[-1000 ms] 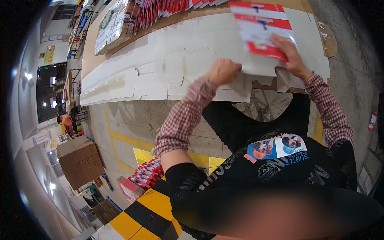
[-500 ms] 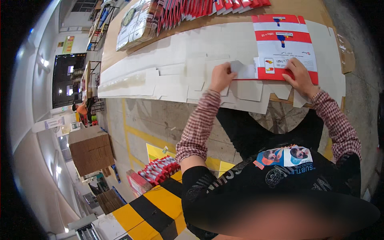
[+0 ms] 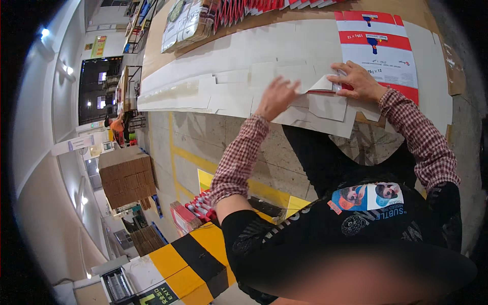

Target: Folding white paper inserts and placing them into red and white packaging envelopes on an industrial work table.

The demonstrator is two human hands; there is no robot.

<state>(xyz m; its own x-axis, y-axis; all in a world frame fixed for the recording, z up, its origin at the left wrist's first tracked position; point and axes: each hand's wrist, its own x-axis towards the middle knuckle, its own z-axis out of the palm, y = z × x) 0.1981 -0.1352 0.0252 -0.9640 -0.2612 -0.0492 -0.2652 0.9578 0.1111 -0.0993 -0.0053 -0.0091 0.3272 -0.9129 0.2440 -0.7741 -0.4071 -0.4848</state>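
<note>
A flat red-and-white printed carton blank point(image 3: 378, 61) lies on white cardboard at the right of the table. My right hand point(image 3: 360, 82) is at its near left corner, fingers bent and closed on a small white flap point(image 3: 322, 84) that stands up at an angle. Beside that flap, to its left, my left hand point(image 3: 277, 97) is slightly blurred, its fingers apart and nothing seen in them. Its palm side is hidden. White cardboard sheets point(image 3: 234, 56) with cut edges spread beneath both hands.
Along the table's far side lie a strapped bundle point(image 3: 190, 23) and a row of red packets point(image 3: 249, 7). Below left are a yellow-and-black striped surface point(image 3: 198, 259) and more red packets point(image 3: 201, 206). Stacked brown cardboard point(image 3: 127, 178) stands farther left.
My left hand has come off the carton's side flap, and its fingers have spread. My right hand has moved left across the carton to that flap, which now bends upward. The view has shifted slightly.
</note>
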